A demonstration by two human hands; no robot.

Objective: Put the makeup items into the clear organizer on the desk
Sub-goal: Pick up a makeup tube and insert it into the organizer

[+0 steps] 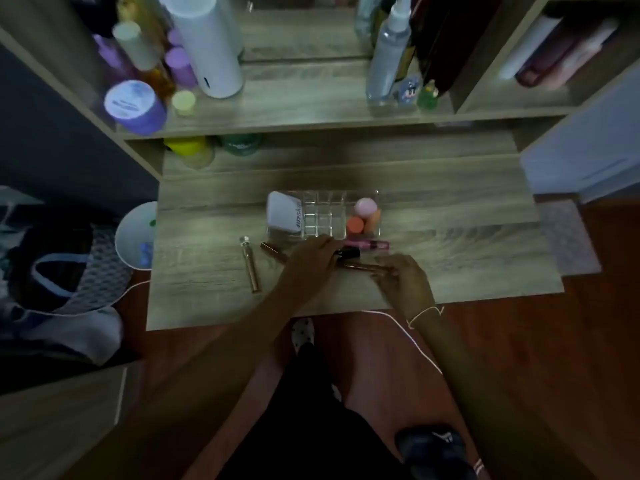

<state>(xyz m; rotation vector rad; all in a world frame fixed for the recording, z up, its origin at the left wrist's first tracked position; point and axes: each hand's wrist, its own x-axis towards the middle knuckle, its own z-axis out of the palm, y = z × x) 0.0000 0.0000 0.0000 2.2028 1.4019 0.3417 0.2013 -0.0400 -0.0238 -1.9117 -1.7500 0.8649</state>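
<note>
The clear organizer stands mid-desk; a white tube fills its left part, and pink and orange sponges sit in its right part. In front of it lie a pink tube, a black item, a brown pencil, a brown stick and a gold tube. My left hand rests palm down over the items, fingertips touching the black item. My right hand hovers beside the brown pencil with its fingers bent; its grasp is unclear.
The wooden desk has a raised shelf behind, crowded with bottles and jars. A white bin and bags stand at the left. A white cable hangs off the front edge.
</note>
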